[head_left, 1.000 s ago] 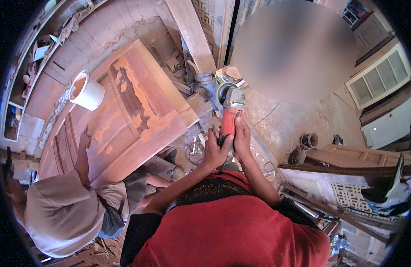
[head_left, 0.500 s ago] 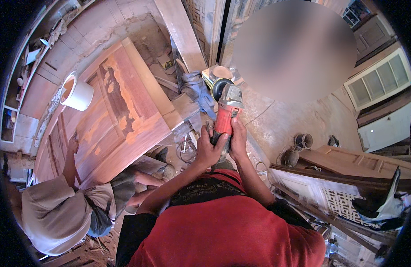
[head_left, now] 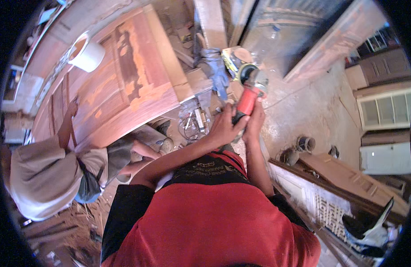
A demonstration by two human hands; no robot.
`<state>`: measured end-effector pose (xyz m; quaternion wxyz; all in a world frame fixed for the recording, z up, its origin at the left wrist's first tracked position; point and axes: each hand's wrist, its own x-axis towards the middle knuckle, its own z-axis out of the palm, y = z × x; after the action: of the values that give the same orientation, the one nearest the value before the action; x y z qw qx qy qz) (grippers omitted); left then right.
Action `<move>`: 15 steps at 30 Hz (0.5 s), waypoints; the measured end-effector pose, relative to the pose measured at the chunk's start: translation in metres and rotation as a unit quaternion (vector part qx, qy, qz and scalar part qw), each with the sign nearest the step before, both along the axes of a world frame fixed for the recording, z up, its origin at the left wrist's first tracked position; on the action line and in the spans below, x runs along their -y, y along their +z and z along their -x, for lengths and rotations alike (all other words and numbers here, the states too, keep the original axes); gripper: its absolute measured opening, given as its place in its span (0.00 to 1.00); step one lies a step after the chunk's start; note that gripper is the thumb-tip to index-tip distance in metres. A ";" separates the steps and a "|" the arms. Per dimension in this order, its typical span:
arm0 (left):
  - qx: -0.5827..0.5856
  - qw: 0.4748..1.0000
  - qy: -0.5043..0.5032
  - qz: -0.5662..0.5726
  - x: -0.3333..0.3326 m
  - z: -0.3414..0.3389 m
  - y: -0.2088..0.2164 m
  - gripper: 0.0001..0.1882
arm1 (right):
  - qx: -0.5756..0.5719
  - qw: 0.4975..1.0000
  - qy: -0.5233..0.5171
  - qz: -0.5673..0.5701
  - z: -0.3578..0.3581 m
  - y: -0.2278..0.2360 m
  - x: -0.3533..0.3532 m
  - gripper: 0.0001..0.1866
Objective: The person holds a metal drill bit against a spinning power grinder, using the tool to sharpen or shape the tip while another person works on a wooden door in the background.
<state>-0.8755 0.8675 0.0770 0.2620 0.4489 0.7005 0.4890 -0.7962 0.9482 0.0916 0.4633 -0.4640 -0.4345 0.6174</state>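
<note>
While both hands close around the red angle grinder (head_left: pixel 249 99), the tool is held out in front of the body, its disc end pointing away toward the clutter on the floor. Left hand (head_left: pixel 224 127) wraps the rear of the body from the near side, fingers curled tight about it; right hand (head_left: pixel 255 122) clasps the same stretch from the other side, likewise pressed closed on the casing. Grinder head sits just beside a yellow-edged object (head_left: pixel 232 60) and a blue rag (head_left: pixel 216 71); whether the disc touches anything cannot be told.

Judged step: the tool is being steadied and readied, not yet set to a surface. The next move would call for a firm two-handed hold, the disc kept off the loose items below, and the cord kept free.

A second person in a pale shirt (head_left: pixel 40 175) crouches to the left, one hand on a large wooden door panel (head_left: pixel 125 84). A white bucket (head_left: pixel 87 53) stands on that panel.
</note>
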 end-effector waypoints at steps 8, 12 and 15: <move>-0.178 0.970 -0.162 -0.038 0.019 0.047 -0.046 0.19 | -0.076 0.993 0.052 0.072 -0.042 -0.011 -0.027 0.20; -0.122 0.978 0.147 -0.080 0.081 0.098 -0.123 0.13 | -0.169 0.979 0.011 0.117 -0.060 0.012 -0.038 0.30; 0.089 0.974 0.207 0.032 0.117 0.122 -0.126 0.13 | -0.071 0.992 0.060 0.090 -0.085 0.000 -0.054 0.32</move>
<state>-0.9973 0.7501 -0.0488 0.2304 0.2410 0.7673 0.5478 -0.7112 1.0025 0.0914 0.4111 -0.4319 -0.3709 0.7119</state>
